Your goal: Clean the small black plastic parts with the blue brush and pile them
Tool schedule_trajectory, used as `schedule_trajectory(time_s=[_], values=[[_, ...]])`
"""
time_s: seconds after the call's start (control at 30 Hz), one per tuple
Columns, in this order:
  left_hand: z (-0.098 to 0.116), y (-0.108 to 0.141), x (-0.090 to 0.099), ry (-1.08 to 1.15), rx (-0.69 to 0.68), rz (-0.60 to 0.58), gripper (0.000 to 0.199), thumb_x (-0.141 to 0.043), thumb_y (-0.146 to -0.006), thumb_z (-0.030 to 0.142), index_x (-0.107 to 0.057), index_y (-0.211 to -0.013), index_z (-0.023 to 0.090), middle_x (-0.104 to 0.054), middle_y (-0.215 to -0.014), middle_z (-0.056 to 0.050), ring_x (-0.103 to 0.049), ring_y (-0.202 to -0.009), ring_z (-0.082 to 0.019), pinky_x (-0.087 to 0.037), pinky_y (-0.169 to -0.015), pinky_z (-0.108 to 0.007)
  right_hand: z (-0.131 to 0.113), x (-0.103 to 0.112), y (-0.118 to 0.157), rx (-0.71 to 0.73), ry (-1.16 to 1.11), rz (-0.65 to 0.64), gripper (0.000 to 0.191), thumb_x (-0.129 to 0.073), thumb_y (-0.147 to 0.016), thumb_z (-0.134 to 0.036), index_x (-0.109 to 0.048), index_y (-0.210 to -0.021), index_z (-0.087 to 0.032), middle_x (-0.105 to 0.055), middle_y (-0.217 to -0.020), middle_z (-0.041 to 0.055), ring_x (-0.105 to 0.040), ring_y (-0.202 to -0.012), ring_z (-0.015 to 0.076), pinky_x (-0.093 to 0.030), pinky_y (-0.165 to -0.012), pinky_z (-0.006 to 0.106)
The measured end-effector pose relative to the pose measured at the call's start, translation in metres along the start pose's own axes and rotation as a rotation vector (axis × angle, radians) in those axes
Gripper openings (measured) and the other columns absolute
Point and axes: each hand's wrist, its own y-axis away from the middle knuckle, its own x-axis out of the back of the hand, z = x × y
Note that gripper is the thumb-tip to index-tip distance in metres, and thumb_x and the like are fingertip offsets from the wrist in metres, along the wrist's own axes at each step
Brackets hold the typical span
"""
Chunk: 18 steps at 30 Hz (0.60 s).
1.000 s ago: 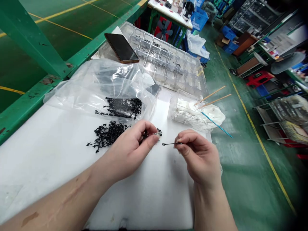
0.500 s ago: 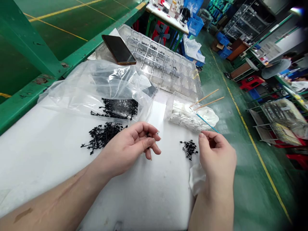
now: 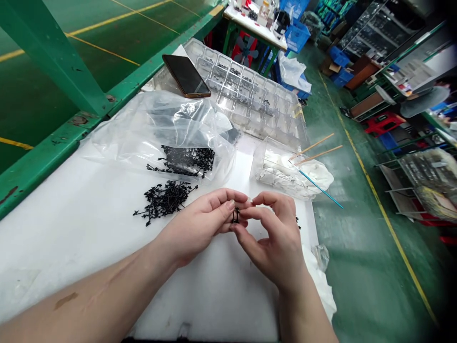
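My left hand (image 3: 210,212) is turned palm up with its fingers curled, and small black stem-like parts (image 3: 235,216) show between its thumb and fingertips. From the right, my right hand (image 3: 274,228) meets it, thumb and fingertips closed about the same parts; the exact contact is partly hidden. A loose pile of black parts (image 3: 166,200) lies left of my hands on the white table surface (image 3: 210,286). Behind it, more black parts (image 3: 193,161) lie at the mouth of a clear plastic bag (image 3: 150,119). The small pile at right is mostly covered by my right hand.
Beyond the bag stands a clear compartment tray (image 3: 250,95) holding small pieces, with a phone (image 3: 187,76) on its left end. A clear box (image 3: 273,166) with white cloth, two wooden sticks and a blue stick (image 3: 321,189) sits at right. A green frame (image 3: 74,124) borders the left.
My right hand has moved left from beside the small black pile to my left hand's fingertips. The whole view has shifted slightly, with things appearing further right.
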Motion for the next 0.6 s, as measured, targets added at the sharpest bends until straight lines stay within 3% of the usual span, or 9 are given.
schedule_trajectory(time_s=[0.17, 0.37, 0.6], values=[[0.0025, 0.0012, 0.0016, 0.063, -0.008, 0.008, 0.012, -0.062, -0.108, 0.019, -0.074, -0.108, 0.016, -0.078, -0.109, -0.007, -0.076, -0.098, -0.013, -0.062, -0.093, -0.028, 0.0032, -0.0004, 0.0017, 0.054, 0.004, 0.029, 0.028, -0.071, -0.094, -0.009, -0.073, -0.116, -0.026, -0.064, -0.118, 0.0092, -0.061, -0.112, 0.0264, -0.051, -0.099, 0.048], [0.0025, 0.0015, 0.0023, 0.043, -0.012, 0.021, 0.011, -0.067, -0.105, 0.021, -0.076, -0.111, 0.018, -0.078, -0.120, -0.008, -0.075, -0.103, -0.014, -0.062, -0.093, -0.027, -0.0024, -0.0054, 0.0030, 0.023, 0.017, 0.069, 0.030, -0.073, -0.090, -0.010, -0.071, -0.116, -0.026, -0.064, -0.114, 0.0092, -0.063, -0.108, 0.0279, -0.053, -0.095, 0.050], [0.0014, 0.0020, 0.0024, 0.041, -0.028, -0.034, 0.015, -0.063, -0.108, 0.018, -0.078, -0.108, 0.017, -0.078, -0.111, -0.005, -0.076, -0.099, -0.011, -0.062, -0.093, -0.024, -0.0058, -0.0074, 0.0039, 0.019, -0.033, 0.083, 0.028, -0.072, -0.087, -0.005, -0.068, -0.106, -0.026, -0.064, -0.111, 0.0071, -0.063, -0.107, 0.0254, -0.053, -0.093, 0.047]])
